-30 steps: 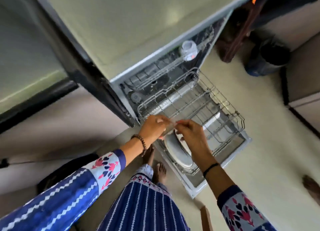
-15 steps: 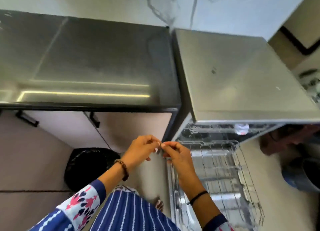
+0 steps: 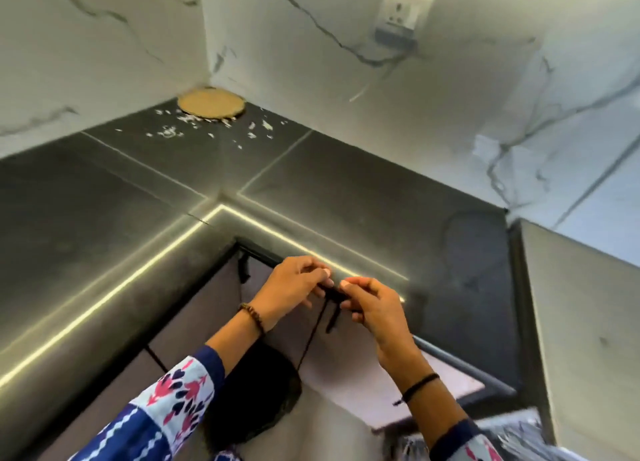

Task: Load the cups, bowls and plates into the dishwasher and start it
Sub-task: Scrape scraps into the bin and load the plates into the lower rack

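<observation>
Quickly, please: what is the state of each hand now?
Left hand: fingertips pinched, held thing cannot be told.
Right hand: fingertips pinched, held thing cannot be told.

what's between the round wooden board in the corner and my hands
In the head view, dark countertop: white scraps scattered just in front of the board, then bare slab with a bright light line near its edge.

The counter is dark stone, polished smooth enough to mirror a strip of light. The wall is glossy white marble with grey veins. The socket looks like white plastic. The disc looks like matt wood or cork. The dishwasher top is dull grey metal. The sleeve is printed cloth, and the cabinet front is matt.
</observation>
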